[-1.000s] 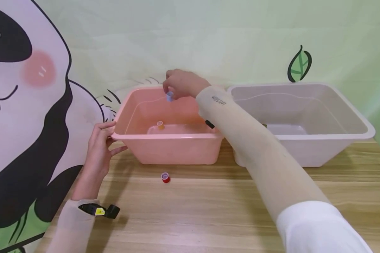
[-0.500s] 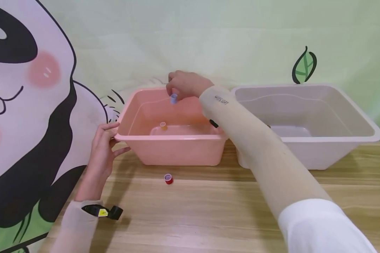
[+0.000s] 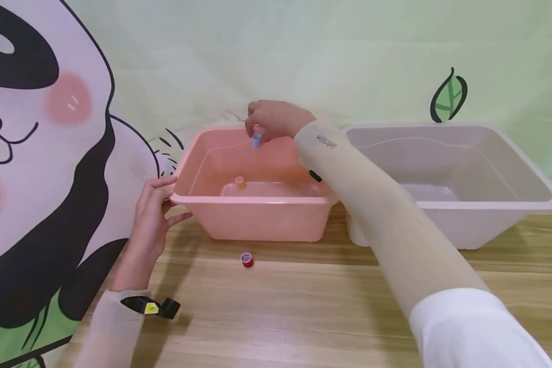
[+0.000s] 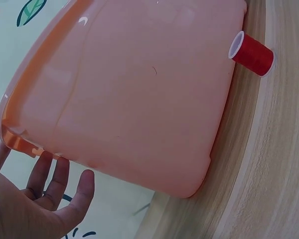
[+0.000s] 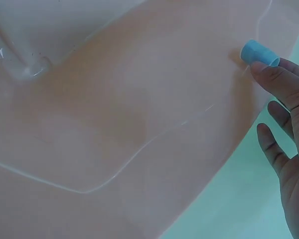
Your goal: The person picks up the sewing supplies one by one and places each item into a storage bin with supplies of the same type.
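Observation:
My left hand [image 3: 152, 220] grips the left end of a pink plastic tub [image 3: 262, 220], its fingertips at the rim. Over the back of that tub, my right hand [image 3: 278, 118] pinches a small light-blue thread spool [image 3: 256, 141] between thumb and forefinger. The right wrist view shows the blue spool [image 5: 259, 52] at the fingertips, with the other fingers apart from it. Inside the tub a small yellow-orange spool [image 3: 240, 182] stands on the floor. On the table in front is a red thread spool [image 3: 247, 260], upright, white end up.
A grey plastic tub [image 3: 469, 225] stands right of the pink one, partly covered by my right arm. Both rest on a wood-grain table [image 3: 303, 312]. Behind hangs a pale green backdrop [image 3: 331, 61] with a printed panda [image 3: 87, 184] at the left.
The head view has shifted a little, so the whole scene sits slightly further right. My right hand still holds the blue spool over the pink tub; my left hand keeps its place at the rim.

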A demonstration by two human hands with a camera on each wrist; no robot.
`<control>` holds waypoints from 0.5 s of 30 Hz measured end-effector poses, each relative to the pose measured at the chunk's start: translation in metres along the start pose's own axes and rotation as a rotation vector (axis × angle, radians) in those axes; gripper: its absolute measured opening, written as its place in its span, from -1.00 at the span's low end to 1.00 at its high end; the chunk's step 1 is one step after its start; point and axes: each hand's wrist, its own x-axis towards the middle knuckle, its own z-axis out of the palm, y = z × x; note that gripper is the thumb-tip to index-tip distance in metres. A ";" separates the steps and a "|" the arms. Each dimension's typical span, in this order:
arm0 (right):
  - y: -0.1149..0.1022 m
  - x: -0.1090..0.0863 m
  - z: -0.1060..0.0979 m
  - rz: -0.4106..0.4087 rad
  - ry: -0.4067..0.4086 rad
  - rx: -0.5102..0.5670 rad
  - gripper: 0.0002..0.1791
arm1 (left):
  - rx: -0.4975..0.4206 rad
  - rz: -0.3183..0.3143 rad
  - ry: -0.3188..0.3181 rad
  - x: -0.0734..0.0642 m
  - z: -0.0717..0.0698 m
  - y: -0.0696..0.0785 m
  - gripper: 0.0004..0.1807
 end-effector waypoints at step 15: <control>-0.003 -0.001 0.001 0.044 -0.075 -0.007 -0.76 | 0.000 0.004 -0.014 -0.001 0.001 0.000 -0.69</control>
